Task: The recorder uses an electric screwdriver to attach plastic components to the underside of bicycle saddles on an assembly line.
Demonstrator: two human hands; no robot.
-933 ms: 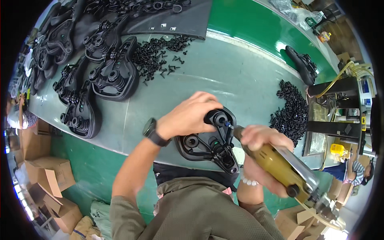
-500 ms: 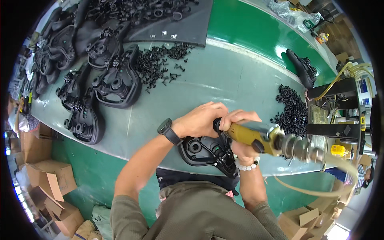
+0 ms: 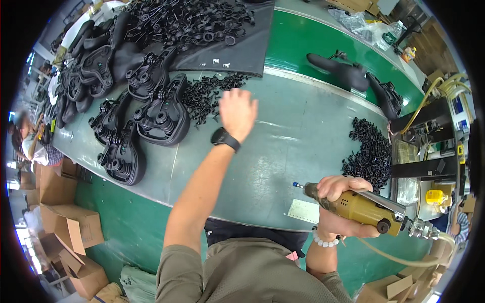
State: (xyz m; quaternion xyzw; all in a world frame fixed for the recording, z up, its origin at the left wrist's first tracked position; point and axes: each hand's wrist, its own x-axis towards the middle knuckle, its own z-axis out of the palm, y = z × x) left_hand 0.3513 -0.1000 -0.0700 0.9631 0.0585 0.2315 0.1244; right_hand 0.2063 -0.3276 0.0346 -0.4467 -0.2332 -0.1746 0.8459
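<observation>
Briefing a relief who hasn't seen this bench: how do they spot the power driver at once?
Find the grey-green workbench, then the black screw pile at its right end. Just below that pile in the picture, the person's right hand grips the power driver. Its mustard-yellow body and blue-tipped nose set it apart from the pile and the flat pale plate nearby.
</observation>
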